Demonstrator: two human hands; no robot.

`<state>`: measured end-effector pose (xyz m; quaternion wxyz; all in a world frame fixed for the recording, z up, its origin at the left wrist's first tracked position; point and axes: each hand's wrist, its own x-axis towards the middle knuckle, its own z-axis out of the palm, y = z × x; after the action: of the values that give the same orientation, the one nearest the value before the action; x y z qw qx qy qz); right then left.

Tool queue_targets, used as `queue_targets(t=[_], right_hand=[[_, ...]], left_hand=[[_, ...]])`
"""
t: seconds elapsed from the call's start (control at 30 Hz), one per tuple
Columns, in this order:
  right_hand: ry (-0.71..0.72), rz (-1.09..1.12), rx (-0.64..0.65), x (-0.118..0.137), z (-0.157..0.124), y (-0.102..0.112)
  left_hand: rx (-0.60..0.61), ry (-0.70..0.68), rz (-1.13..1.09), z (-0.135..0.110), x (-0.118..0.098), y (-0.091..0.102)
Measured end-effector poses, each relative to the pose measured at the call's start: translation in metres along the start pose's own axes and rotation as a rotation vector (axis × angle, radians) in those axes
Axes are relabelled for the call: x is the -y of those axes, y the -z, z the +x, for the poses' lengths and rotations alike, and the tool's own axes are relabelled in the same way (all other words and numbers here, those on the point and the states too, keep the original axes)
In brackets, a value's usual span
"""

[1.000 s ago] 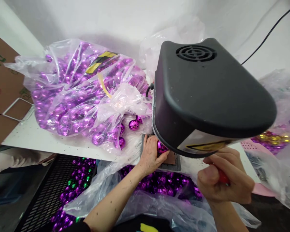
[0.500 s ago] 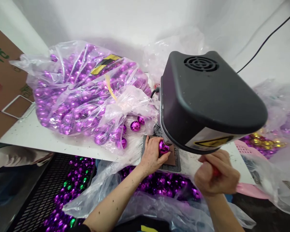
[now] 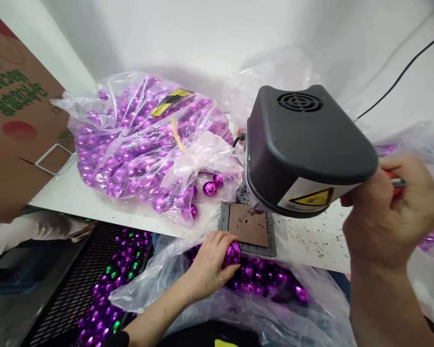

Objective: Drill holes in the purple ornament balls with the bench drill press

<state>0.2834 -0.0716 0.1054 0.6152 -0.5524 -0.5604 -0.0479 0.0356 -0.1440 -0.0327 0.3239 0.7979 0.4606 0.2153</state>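
My left hand grips a shiny purple faceted ball between thumb and fingers, just in front of the drill press base. Below it, an open plastic bag holds many purple balls. My right hand is closed around the red lever handle at the right of the black drill press. Its head carries a yellow warning label. Under the head lies a brown plate with a small hole, bare of any ball. The drill bit is hidden beneath the housing.
A large clear bag of purple balls fills the left of the white table. Loose balls lie by its mouth. A cardboard box, a black crate of purple and green balls and a person's leg are left.
My left hand has drawn the ball off the plate toward me, over the open bag. My right hand has swung up and right with the lever handle. The view has shifted slightly left.
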Motion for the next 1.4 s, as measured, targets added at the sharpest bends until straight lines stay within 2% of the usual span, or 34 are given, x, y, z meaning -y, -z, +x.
queue_targets(t=[0.1, 0.17, 0.27, 0.33, 0.37, 0.4, 0.47, 0.53, 0.6, 0.67, 0.8, 0.87, 0.93, 1.0, 1.07, 1.13, 1.2, 1.3, 1.4], right_hand=[[-0.023, 0.018, -0.031, 0.001, 0.000, -0.002], [-0.016, 0.028, -0.048, 0.001, 0.000, -0.003], [-0.044, 0.016, -0.028, 0.001, 0.002, -0.005], [-0.056, 0.004, -0.007, 0.003, 0.002, -0.004], [-0.057, 0.001, 0.000, 0.003, 0.003, -0.004], [-0.056, 0.002, 0.005, 0.004, 0.003, -0.004], [-0.046, 0.007, 0.005, 0.005, 0.004, -0.003], [-0.032, 0.003, 0.009, 0.005, 0.005, -0.003], [-0.022, -0.007, 0.026, 0.004, 0.005, -0.002], [-0.012, -0.006, 0.044, 0.004, 0.005, -0.001], [-0.007, 0.030, 0.040, 0.003, 0.005, -0.002], [-0.016, 0.057, 0.019, 0.003, 0.005, -0.003], [-0.021, 0.073, 0.004, 0.003, 0.005, -0.004], [-0.023, 0.071, 0.008, 0.003, 0.005, -0.005], [-0.024, 0.064, 0.022, 0.002, 0.004, -0.004], [-0.023, 0.063, 0.031, 0.002, 0.004, -0.004], [-0.015, 0.058, 0.032, 0.003, 0.004, -0.003], [-0.001, 0.037, 0.031, 0.004, 0.004, -0.003], [0.003, 0.025, 0.042, 0.007, 0.004, -0.003]], left_hand=[[0.022, 0.001, 0.123, -0.016, 0.004, -0.001], [-0.006, -0.026, 0.116, -0.008, 0.010, 0.001], [-0.159, -0.050, 0.104, 0.028, 0.024, 0.016], [-0.307, 0.032, 0.182, 0.063, 0.034, 0.030], [-0.351, 0.122, 0.242, 0.081, 0.039, 0.037], [-0.354, 0.229, 0.301, 0.098, 0.044, 0.043], [-0.282, 0.389, 0.369, 0.126, 0.051, 0.052], [-0.211, 0.443, 0.373, 0.140, 0.054, 0.056], [-0.193, 0.439, 0.351, 0.140, 0.056, 0.057], [-0.219, 0.431, 0.304, 0.127, 0.058, 0.057], [-0.438, 0.328, 0.072, 0.093, 0.061, 0.059], [-0.481, 0.264, -0.122, 0.082, 0.059, 0.059], [-0.404, 0.261, -0.403, 0.076, 0.054, 0.058], [-0.257, 0.300, -0.685, 0.074, 0.047, 0.052], [-0.130, 0.302, -0.839, 0.073, 0.039, 0.042], [-0.058, 0.272, -0.870, 0.074, 0.033, 0.029], [-0.037, 0.240, -0.836, 0.075, 0.028, 0.017], [-0.082, 0.191, -0.705, 0.079, 0.024, 0.002], [-0.155, 0.148, -0.475, 0.081, 0.021, -0.005]])
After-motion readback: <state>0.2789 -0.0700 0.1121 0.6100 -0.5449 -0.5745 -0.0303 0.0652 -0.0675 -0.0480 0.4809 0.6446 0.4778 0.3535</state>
